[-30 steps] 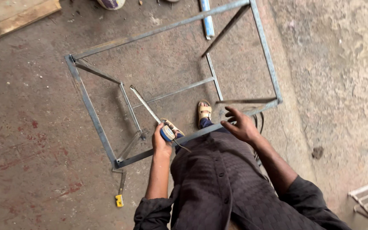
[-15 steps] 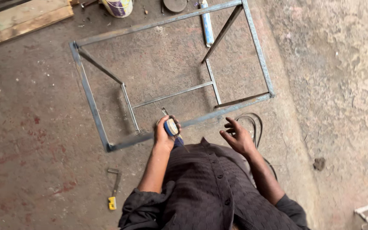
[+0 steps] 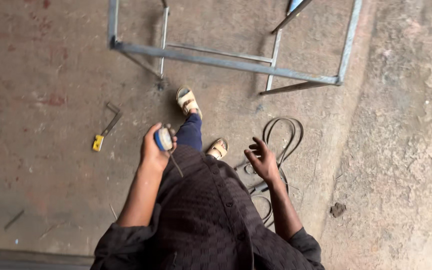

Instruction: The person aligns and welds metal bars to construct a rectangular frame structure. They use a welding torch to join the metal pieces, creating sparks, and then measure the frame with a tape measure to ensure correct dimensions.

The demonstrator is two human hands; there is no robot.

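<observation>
Left hand (image 3: 153,147) is clenched around a blue tape measure (image 3: 163,139); a short length of blade hangs from the case toward the dark shirt. Right hand (image 3: 263,160) is released, fingers spread and half curled, holding nothing, hovering over a coil of black cable (image 3: 281,137) on the concrete floor (image 3: 51,190).

Step in hand, as I read it: between measurements. The tape is nearly all in the case and is held well apart from the steel frame (image 3: 226,62), which stands on the floor ahead of the sandalled feet. Any further measuring calls for stepping or leaning in to the frame, the free right hand catching the blade tip, hooking it on a tube end and pulling it along the member.

Pose: both forearms are bent and held in front of the torso, elbows in. Left wrist is turned so the tape case faces up, thumb side toward the body. Right palm faces down and inward, wrist loose.

Nearby: a try square with a yellow end (image 3: 105,131) lies on the floor left of the left hand, untouched. Small metal offcuts are scattered lower left. Rougher, paler ground runs down the right side.
</observation>
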